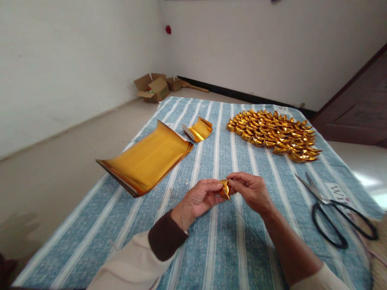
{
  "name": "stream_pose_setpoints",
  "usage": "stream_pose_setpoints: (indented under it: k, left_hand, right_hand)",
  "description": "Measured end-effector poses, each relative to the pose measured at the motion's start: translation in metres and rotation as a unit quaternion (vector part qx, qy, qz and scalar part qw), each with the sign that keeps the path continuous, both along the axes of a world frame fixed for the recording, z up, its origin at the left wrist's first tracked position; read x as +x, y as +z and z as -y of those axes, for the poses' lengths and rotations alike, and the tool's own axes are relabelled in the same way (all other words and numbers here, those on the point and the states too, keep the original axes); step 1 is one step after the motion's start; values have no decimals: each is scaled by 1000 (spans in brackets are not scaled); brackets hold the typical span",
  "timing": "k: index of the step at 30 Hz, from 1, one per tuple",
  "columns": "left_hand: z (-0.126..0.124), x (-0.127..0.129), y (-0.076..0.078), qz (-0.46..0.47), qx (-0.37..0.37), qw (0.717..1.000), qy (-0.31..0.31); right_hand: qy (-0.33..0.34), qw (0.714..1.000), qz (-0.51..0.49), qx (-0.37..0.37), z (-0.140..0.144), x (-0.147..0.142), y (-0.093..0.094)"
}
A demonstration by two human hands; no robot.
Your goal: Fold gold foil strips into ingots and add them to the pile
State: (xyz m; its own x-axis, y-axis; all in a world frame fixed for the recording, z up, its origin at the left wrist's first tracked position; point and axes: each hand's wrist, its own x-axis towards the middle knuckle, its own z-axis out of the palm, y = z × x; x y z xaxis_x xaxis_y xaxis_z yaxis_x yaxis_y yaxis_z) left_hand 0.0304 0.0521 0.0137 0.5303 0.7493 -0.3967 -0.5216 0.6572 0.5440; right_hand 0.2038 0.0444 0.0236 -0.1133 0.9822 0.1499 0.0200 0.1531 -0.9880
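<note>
Gold foil, a small folded piece (225, 188), sits pinched between our left hand (198, 200) and right hand (252, 190) above the striped cloth (223, 249), scissors (335, 215) right beside a half-read label, the sheet stack (146, 159), a curled sheet (198, 129) and folded ingots (275, 135) beyond.

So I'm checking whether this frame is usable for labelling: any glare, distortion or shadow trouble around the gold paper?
Head view: wide-angle bend curves the striped cloth and the walls; the folded gold pieces and gold sheet stack glint without washing out; bright glare on the floor at the right edge; soft shadow beneath both hands; the gold piece between left hand and right hand is sharp.
</note>
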Motion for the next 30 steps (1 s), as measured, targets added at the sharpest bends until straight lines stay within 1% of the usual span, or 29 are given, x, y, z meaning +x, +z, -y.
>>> stream_pose_setpoints:
  k: [10, 16, 23, 30]
  left_hand:
    - [-1, 0, -2, 3, 12, 1000, -9]
    - [-4, -3, -6, -1, 1, 1000, -17]
    - [-8, -4, -4, -12, 13, 999, -36]
    - [-7, -4, -5, -14, 5, 1000, -26]
  right_hand:
    - [4, 1000, -8, -7, 2, -1, 2]
    - [19, 1000, -16, -17, 1, -2, 0]
    - [22, 999, -24, -38, -2, -4, -2]
    - [10, 999, -29, -31, -2, -4, -4]
